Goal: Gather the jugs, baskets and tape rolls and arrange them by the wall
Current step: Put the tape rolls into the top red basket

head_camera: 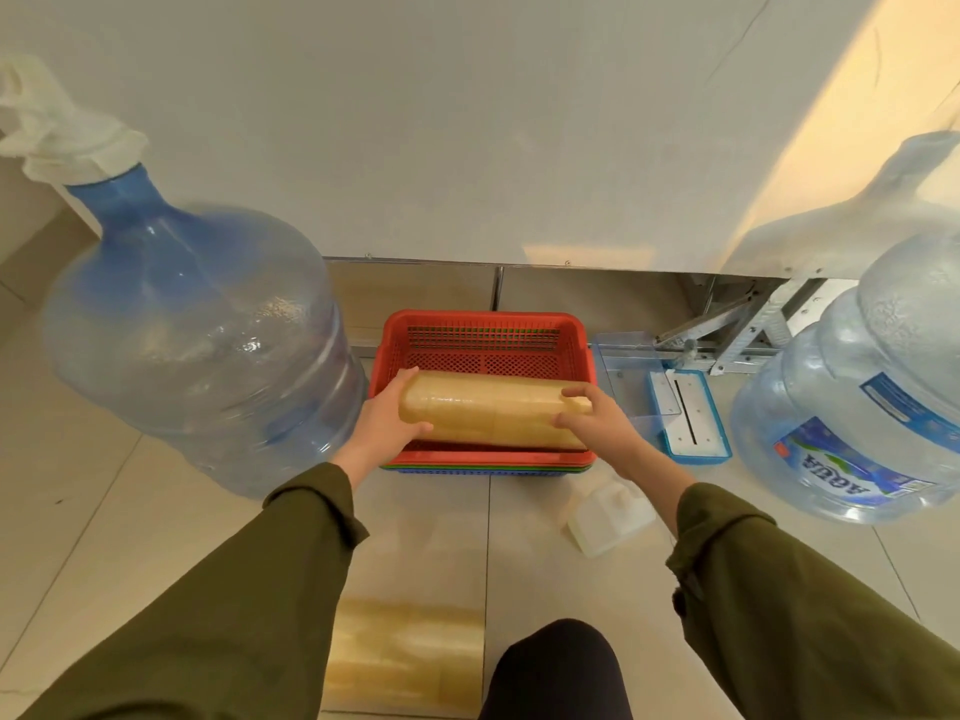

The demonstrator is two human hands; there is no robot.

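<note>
Left hand: the left hand (383,426) reaches forward from an olive-green sleeve (249,589), palm turned inward, thumb curled over the near edge and fingers cupped around the left end of a long tan pack of clear tape rolls stacked end to end (493,410).
Right hand: the right hand (602,420) mirrors it from the other side, index finger laid along the top of the pack's right end, thumb pressing the near face, wrist bent slightly down.
Grip: both hands are closed on the pack, one at each end, carrying it level and crosswise.
Tape pack: it sits over the open top of a red perforated plastic basket (483,335), at about rim height; whether it touches the rim cannot be told.
Basket stack: the red basket tops a nested pile whose green and blue rims show below it, standing on the tiled floor by the white wall (415,122).
Jugs: a large clear blue water jug with a white cloth at its neck (192,335) stands left of the baskets; a labelled clear water jug (857,407) stands to the right.
Other tape: a second tan pack of tape rolls (405,654) lies on the floor near the person's knee.
Small jug: a small white plastic jug (608,517) lies under the right forearm.
</note>
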